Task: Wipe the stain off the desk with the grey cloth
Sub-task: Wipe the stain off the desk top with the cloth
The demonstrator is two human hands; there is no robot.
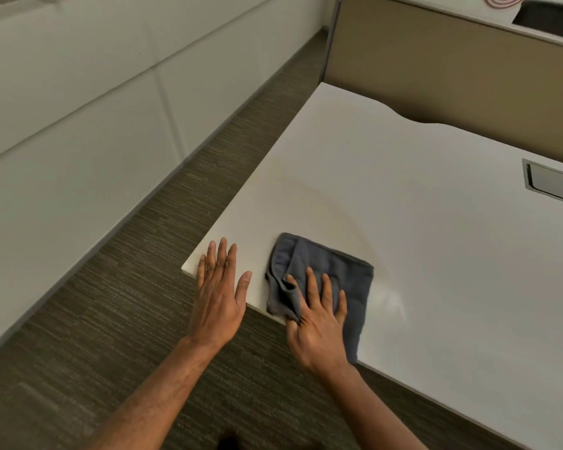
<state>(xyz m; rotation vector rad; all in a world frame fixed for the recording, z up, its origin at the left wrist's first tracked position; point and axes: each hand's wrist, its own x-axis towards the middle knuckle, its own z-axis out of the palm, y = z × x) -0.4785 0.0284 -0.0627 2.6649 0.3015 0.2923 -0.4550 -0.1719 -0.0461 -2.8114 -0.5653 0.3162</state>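
Both hands flat: right hand (319, 319) pressing folded grey cloth (322, 274) mid-wipe, left hand (218, 287) empty on white table (436, 238); next, probably sweep toward faint yellowish stain (293, 186).

A: Lighting?
B: Dim, warm, even. Soft glare patch on the desk (394, 303), faint shadows.
A: Sharpness?
B: Soft overall, slight motion blur, wide-angle bending at edges.

no readable text, labels, brands or numbers anywhere
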